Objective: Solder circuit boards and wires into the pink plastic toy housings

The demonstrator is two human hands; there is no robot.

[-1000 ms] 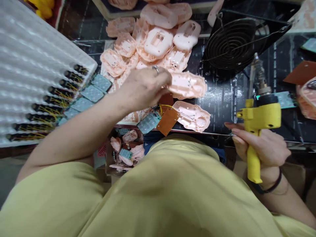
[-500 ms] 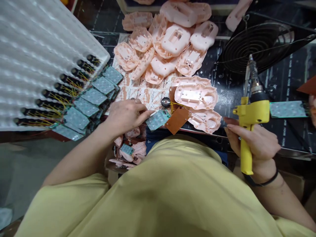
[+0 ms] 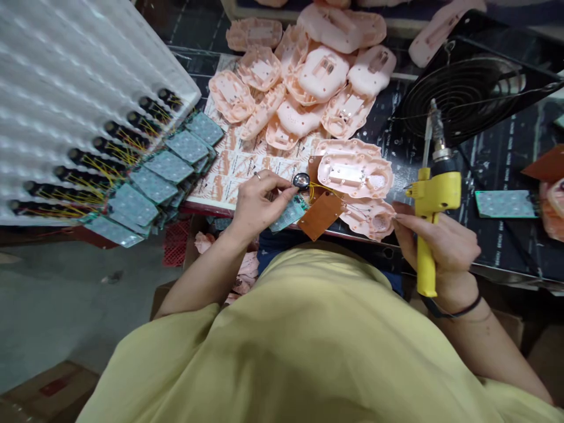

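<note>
My left hand (image 3: 262, 202) pinches the edge of a small round black speaker (image 3: 302, 181) with yellow wires. Just below it, partly behind my fingers, is a green circuit board (image 3: 288, 213); a brown board (image 3: 321, 215) lies beside that. My right hand (image 3: 443, 247) is closed around a yellow soldering gun (image 3: 426, 235), its metal tip pointing up and away from me. The fingertips of that hand are at the edge of a pink plastic shell half (image 3: 372, 217), and another pink shell half (image 3: 352, 170) overlaps it from behind.
A heap of pink shells (image 3: 324, 73) covers the back of the bench. At left, green boards (image 3: 154, 185) with wired black speakers (image 3: 94, 170) lean on a white foam sheet (image 3: 88, 70). A black fan (image 3: 467, 94) stands back right, and another green board (image 3: 506, 204) lies at right.
My left hand has moved right from beside the green board and taken hold of the speaker. My right hand, with the soldering gun, has shifted slightly left to the shell's edge.
</note>
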